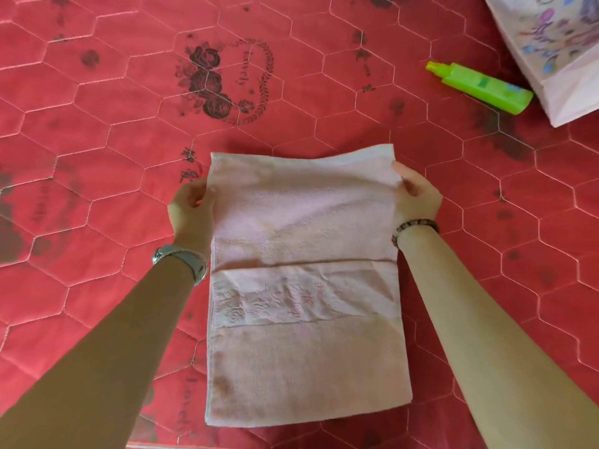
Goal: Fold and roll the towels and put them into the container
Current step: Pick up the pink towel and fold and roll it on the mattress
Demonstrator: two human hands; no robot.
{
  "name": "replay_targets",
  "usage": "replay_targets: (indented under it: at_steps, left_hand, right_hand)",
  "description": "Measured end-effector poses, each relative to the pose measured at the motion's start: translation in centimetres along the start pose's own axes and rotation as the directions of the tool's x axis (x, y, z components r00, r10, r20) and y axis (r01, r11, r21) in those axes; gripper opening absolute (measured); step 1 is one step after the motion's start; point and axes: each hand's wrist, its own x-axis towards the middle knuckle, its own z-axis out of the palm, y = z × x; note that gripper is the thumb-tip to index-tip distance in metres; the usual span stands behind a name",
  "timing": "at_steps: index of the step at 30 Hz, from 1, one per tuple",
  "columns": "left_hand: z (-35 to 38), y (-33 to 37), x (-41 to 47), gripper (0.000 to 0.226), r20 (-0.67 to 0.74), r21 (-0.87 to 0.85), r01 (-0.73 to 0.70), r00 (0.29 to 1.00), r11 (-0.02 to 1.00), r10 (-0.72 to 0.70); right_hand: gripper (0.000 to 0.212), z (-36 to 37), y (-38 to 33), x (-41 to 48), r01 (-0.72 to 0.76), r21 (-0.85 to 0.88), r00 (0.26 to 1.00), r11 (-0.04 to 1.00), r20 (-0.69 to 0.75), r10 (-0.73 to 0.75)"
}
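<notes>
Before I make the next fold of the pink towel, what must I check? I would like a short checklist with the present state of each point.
1. The left hand pinches the towel at its left edge: ok.
2. The right hand pinches the right edge: ok.
3. The towel lies flat on the red quilt: ok.
4. The green bottle lies apart from the towel: ok.
5. Container ready: cannot tell; only part of a floral bag shows.
</notes>
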Motion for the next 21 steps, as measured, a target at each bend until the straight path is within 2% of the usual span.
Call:
replay_targets:
  at_steps: [5,7,9,11,15,21]
  left_hand:
    - [-0.7,-0.8,-0.6,0.025,0.005,0.05,-0.009,1.0,0.999,0.009]
    - [-1.4,-1.5,-1.5,0.029,0.022,0.077,0.002,1.0,0.997,-0.004]
    - [-2.4,-2.2,-2.8,0.028,0.038,0.089,0.016,0.999,0.996,-0.019]
    - [-3.4,-3.0,-4.4,0.023,0.057,0.104,0.026,0.998,0.994,-0.032]
    - [-5.4,-5.0,-7.8,0.015,0.104,0.206,-0.015,0.995,0.978,-0.007]
    - [-8.2,-8.0,-12.6,0.021,0.094,0.221,0.041,0.994,0.974,-0.063]
  right_hand:
    - [0.038,-0.7,1.1,-0.1,-0.063,-0.11,0.99,0.992,0.118,0.076]
    - [0.033,-1.7,1.5,-1.0,-0.01,-0.186,0.988,0.982,0.152,0.039]
    - [0.026,-2.9,2.1,-2.2,0.003,-0.215,0.987,0.977,0.157,0.031]
    - [0.026,-4.3,2.9,-3.7,-0.051,-0.219,0.983,0.974,0.161,0.088]
    - [0.025,-6.8,4.8,-7.3,-0.064,-0.288,0.974,0.955,0.191,0.123]
    - [0.027,-9.7,6.4,-12.5,-0.197,-0.31,0.95,0.93,0.175,0.259]
